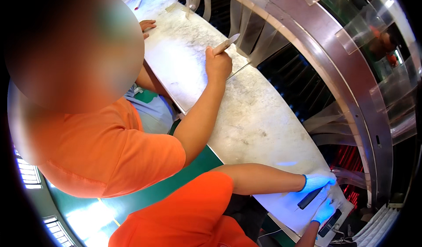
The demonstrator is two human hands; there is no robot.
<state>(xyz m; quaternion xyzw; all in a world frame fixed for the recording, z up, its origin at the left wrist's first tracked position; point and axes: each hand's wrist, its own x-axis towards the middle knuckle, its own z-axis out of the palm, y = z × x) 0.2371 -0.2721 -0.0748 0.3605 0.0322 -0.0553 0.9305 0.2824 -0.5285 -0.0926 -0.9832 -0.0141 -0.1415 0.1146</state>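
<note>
My left hand, in a white knit glove with a blue cuff, is closed near the right end of a pale worktop. A black-handled tool with a thin tip slants out from under it, seemingly in its grip. Just below is my right hand, also gloved, its fingers bent toward the left hand. Bright bluish light washes out both gloves, so whatever small thing lies between them is hidden. Beside the right hand, a black oblong device rests on the worktop.
A co-worker in an orange shirt sits at my left; their bare hand holds a pale-handled blade tool. A curved metal frame with clear plastic strips borders the worktop. A pen lies far off. Cables hang lower right.
</note>
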